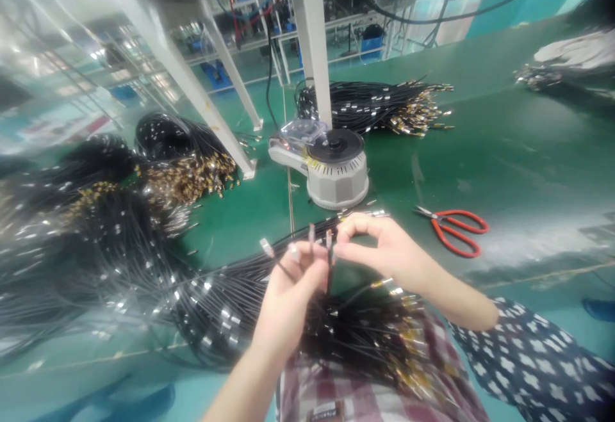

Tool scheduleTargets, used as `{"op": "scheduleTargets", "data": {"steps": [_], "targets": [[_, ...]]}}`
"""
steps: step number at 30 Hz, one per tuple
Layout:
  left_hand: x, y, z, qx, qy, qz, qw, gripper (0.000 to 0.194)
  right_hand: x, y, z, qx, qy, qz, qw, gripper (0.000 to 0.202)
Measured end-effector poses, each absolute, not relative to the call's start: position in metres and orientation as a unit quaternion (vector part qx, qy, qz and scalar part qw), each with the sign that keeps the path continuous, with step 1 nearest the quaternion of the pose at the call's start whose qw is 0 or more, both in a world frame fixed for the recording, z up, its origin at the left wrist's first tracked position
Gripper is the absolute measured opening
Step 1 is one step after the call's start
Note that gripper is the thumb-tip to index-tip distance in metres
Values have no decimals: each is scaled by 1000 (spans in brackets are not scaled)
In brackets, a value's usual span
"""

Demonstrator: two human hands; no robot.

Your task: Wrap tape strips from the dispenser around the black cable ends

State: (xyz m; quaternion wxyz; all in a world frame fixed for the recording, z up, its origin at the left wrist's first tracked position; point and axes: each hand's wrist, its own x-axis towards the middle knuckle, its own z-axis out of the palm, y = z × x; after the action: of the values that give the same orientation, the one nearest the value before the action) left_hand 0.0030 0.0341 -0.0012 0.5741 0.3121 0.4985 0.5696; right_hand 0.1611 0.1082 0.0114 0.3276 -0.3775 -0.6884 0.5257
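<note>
My left hand [291, 291] pinches thin black cables near the centre, their pale ends [329, 239] sticking up between thumb and fingers. Close on its right, my right hand [377, 249] is closed, thumb and index fingertips together beside those ends; whatever sits between its fingertips is too small to make out. A loose bundle of black cables [355, 332] with gold-coloured ends lies under both hands, across the lap and the table edge. Another cable with a white tag [266, 247] rises beside my left hand.
Beyond the hands stands a grey round tape dispenser [337, 182]. Red-handled scissors [459, 230] lie to the right on the green table [480, 153]. More cable bundles [182, 153] fill the left, and one [369, 105] lies behind the dispenser. White metal posts [314, 44] rise from the table.
</note>
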Motion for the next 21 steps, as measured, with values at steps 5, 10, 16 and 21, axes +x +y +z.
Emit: {"op": "scheduleTargets", "data": {"steps": [5,10,16,21], "targets": [[3,35,-1,305,495,576,574,20,162,107,12,-371,-689,524,336,15],[-4,34,3,323,507,557,573,20,163,109,12,-378,-684,529,332,16],[-6,33,2,349,538,505,577,15,165,103,13,-389,-709,481,338,13],[-3,32,2,329,531,537,567,13,172,95,8,-373,-758,439,306,7]]}}
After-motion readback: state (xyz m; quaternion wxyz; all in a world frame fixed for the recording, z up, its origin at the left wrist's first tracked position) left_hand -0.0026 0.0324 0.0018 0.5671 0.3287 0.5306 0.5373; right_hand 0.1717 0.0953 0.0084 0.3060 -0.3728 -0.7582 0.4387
